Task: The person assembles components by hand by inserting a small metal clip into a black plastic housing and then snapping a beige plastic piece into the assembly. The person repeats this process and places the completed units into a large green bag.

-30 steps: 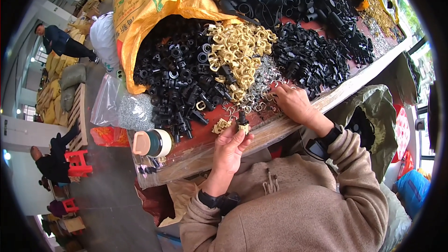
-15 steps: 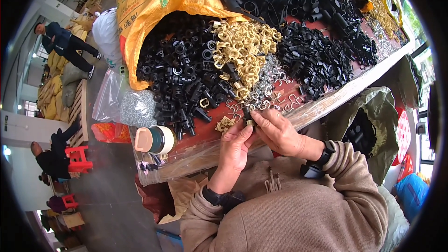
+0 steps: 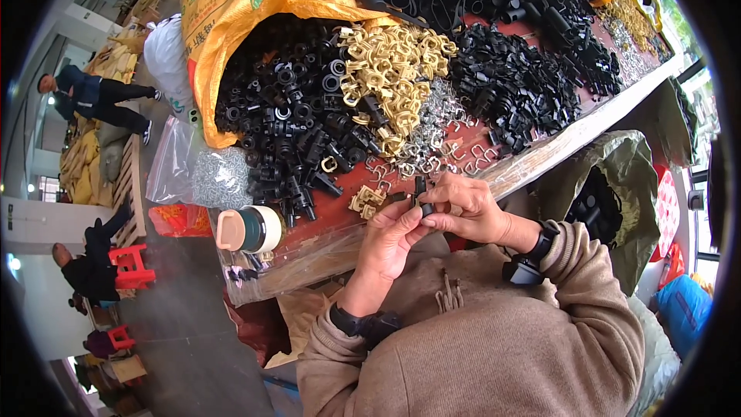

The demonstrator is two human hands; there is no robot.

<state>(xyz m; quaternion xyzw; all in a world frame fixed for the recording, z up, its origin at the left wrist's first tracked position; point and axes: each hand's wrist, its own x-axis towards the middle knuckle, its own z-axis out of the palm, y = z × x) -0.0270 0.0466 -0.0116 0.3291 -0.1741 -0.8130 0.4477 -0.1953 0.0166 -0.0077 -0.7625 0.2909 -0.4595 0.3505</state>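
Observation:
Over the near edge of the table, my two hands meet around a small black plastic fitting (image 3: 420, 190). My right hand (image 3: 469, 207) pinches it between thumb and fingertips. From the other side, my left hand (image 3: 390, 241) has its thumb and fingers closed on the lower part, which is mostly hidden. A few cream plastic clips (image 3: 367, 201) lie just beyond my left fingers. Bent metal clips (image 3: 432, 139) are strewn past my fingertips, beside a heap of cream plastic rings (image 3: 394, 69). Left of these is a pile of black fittings (image 3: 293, 123).
A cup with a beige lid (image 3: 251, 230) stands at the table's left corner, near a bag of small metal pieces (image 3: 220, 177). Small black parts (image 3: 517, 85) are heaped to the right. An open sack (image 3: 629, 177) stands beside my right arm. A person (image 3: 100, 96) is at far left.
My fingers have shifted around the fitting, and its black upper part now shows more plainly. A pale piece seen between the fingertips earlier is no longer visible. The whole view has moved slightly.

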